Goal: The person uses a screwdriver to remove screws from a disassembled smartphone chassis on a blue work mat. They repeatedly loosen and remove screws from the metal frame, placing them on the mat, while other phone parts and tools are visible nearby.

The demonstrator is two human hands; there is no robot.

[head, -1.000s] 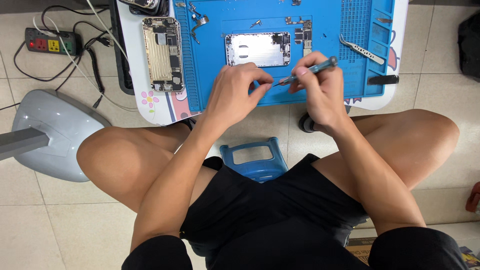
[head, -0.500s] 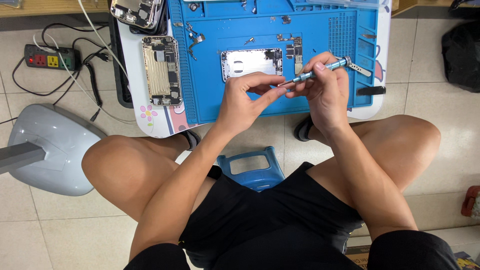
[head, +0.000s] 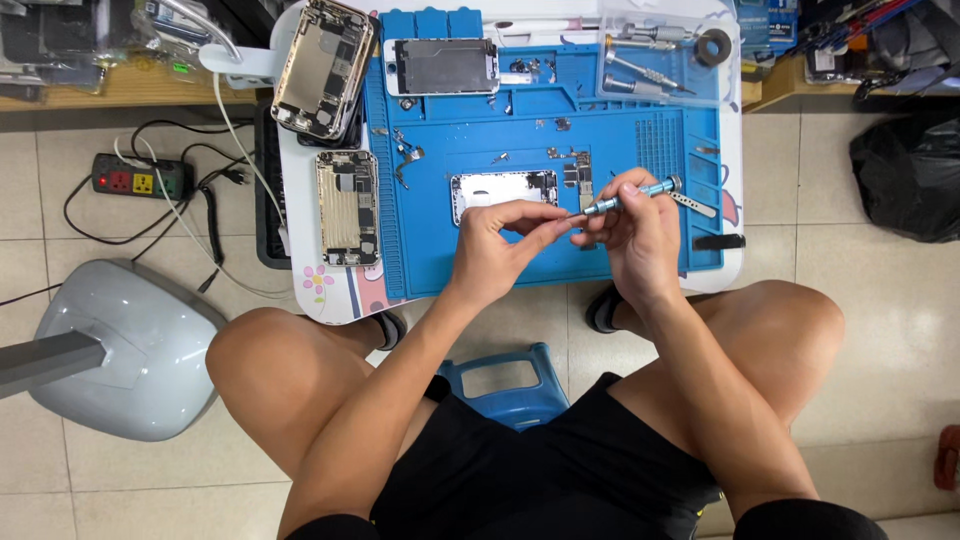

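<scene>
Screwdriver [head: 630, 195], blue-grey and slim: we log it pinched in our right hand [head: 635, 230] above the front edge of the blue mat [head: 430, 240], long axis running from upper right down to a tip at lower left. Our left hand [head: 495, 240], fingertips closed on something too small to tell, meets that tip. Opened phone shell [head: 503, 190] lies just beyond, nearer the left hand.

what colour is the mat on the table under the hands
Blue. The ridged blue rubber work mat covers most of the small white table, clearest in the head view.
</scene>
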